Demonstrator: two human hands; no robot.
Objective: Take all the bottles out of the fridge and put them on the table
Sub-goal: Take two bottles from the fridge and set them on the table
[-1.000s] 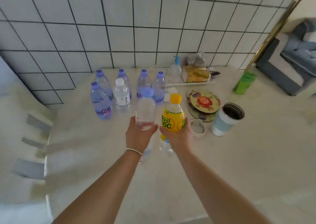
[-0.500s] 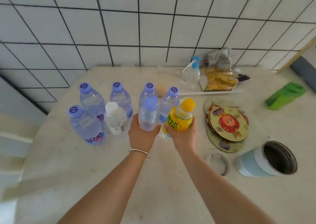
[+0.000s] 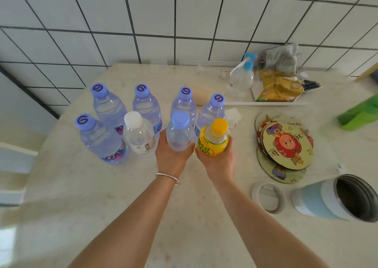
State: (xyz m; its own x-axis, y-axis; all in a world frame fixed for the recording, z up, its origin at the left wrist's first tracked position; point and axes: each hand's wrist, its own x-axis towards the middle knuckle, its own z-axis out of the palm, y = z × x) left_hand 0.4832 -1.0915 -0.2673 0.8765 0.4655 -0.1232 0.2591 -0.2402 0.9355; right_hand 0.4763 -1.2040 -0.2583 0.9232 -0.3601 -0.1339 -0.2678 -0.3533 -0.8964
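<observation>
While left hand (image 3: pixel 171 157) fingers clasp a water bottle (image 3: pixel 179 133), right hand (image 3: pixel 217 161) fingers clasp a yellow-capped bottle (image 3: pixel 213 138).

1. Bare table (image 3: pixel 102 206) lies open in front of the bottles, on the near left.
2. Upright bottle cluster (image 3: pixel 114 112) blocks the far left.
3. Right side obstructed: stacked coasters (image 3: pixel 286 145), tape roll (image 3: pixel 268 198), open tumbler (image 3: pixel 335 198).
4. Rear right corner crowded by pump bottle (image 3: pixel 241 79) and snack bags (image 3: pixel 276 87).
</observation>
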